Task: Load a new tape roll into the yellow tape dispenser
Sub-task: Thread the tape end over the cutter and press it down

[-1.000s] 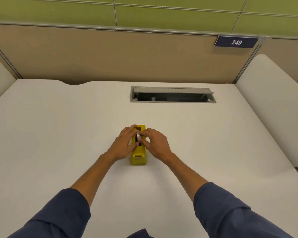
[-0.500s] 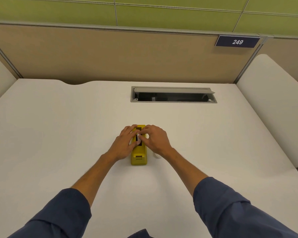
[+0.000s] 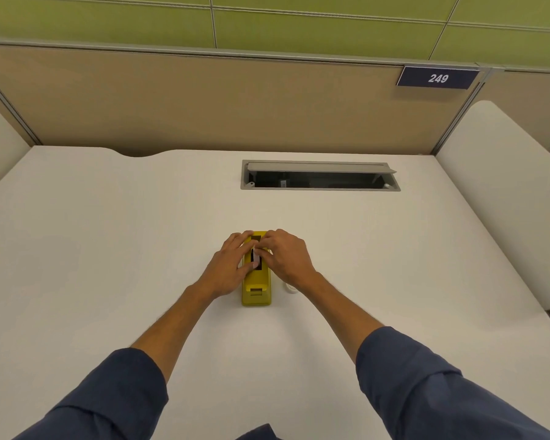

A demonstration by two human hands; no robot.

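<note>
The yellow tape dispenser (image 3: 256, 287) lies on the white desk (image 3: 108, 249), lengthwise toward me, with its dark slot facing up. A whitish tape roll (image 3: 255, 255) stands on edge in that slot, mostly hidden by fingers. My left hand (image 3: 226, 268) rests against the dispenser's left side, its thumb on the roll. From the right, the fingertips of my right hand (image 3: 286, 258) pinch the roll's top. A small white ring-like piece (image 3: 290, 289) lies on the desk just right of the dispenser, partly under my right wrist.
An open grey cable hatch (image 3: 319, 176) is set into the desk behind the dispenser. A tan partition with a "249" sign (image 3: 438, 78) closes the back. White side panels (image 3: 502, 192) rise at both desk edges.
My right hand has shifted slightly away and to the left over the slot, which uncovers the small white piece on the desk. The left hand and the dispenser have stayed put.
</note>
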